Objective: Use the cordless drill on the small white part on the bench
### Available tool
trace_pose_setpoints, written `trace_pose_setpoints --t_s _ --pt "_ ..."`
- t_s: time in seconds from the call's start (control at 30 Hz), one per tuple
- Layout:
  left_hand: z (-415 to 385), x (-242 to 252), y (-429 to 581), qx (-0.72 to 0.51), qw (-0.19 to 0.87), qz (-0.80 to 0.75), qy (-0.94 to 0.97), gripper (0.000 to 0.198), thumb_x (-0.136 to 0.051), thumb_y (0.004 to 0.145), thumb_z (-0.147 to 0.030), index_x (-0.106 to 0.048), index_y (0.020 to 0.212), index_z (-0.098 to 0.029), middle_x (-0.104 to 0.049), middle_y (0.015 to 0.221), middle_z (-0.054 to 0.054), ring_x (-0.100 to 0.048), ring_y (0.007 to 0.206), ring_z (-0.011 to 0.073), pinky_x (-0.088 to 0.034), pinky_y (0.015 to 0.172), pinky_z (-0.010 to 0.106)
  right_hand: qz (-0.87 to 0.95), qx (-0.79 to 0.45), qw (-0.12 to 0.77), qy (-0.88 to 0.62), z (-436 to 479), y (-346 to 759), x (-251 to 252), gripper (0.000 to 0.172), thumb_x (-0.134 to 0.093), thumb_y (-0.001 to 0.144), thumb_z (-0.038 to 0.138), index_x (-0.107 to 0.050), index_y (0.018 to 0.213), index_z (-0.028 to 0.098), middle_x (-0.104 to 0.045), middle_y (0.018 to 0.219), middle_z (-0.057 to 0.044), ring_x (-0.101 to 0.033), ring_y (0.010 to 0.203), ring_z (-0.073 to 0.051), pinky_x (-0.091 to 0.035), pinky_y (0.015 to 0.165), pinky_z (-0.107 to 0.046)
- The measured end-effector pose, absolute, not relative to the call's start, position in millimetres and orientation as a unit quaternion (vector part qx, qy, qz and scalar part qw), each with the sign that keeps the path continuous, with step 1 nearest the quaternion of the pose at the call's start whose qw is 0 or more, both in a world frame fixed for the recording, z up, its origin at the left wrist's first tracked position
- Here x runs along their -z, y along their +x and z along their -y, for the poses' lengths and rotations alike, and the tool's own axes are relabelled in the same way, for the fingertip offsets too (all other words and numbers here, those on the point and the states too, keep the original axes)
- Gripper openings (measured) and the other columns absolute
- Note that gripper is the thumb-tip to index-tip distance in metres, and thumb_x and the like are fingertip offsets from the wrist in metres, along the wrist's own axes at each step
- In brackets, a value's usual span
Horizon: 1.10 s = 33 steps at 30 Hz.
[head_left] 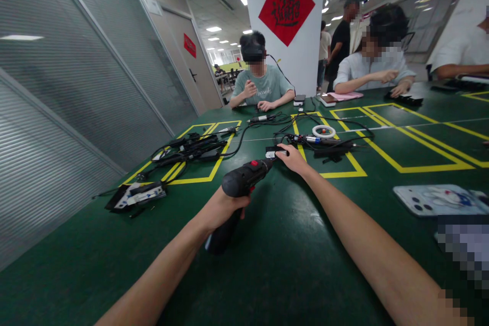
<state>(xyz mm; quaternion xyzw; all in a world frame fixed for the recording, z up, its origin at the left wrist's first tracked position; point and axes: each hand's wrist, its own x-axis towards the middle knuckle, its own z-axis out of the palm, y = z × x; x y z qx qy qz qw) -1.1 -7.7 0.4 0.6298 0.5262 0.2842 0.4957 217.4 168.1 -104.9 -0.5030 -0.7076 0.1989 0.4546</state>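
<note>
My left hand (224, 207) is closed round the grip of a black cordless screwdriver (241, 182) with a red button on top. The tool points away from me, its tip at a small black part (273, 151) lying on the green table (267, 265). My right hand (293, 158) reaches forward with fingers pinched on that small black part, holding it against the table at the tool's tip.
A tangle of black cables and adapters (191, 150) lies left inside yellow tape lines. A white tape roll (323, 131) and more tools (328, 150) sit beyond my right hand. A phone (439, 199) lies at right. Other people sit across the table.
</note>
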Motion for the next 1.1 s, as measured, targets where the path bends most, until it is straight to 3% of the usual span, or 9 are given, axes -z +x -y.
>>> trace_pose_setpoints --t_s 1.1 --pt "9.1 -3.9 1.1 -0.279 0.483 -0.543 0.628 0.026 -0.055 0.064 -0.018 -0.055 0.090 -0.013 -0.054 0.064 0.000 -0.051 0.049 0.0121 -0.041 0.050 0.025 0.705 -0.200 0.455 -0.507 -168.7 217.3 105.7 0.041 -0.051 0.079 0.040 -0.056 0.115 0.023 -0.057 0.108 -0.007 -0.054 0.099 -0.018 -0.038 0.091 -0.031"
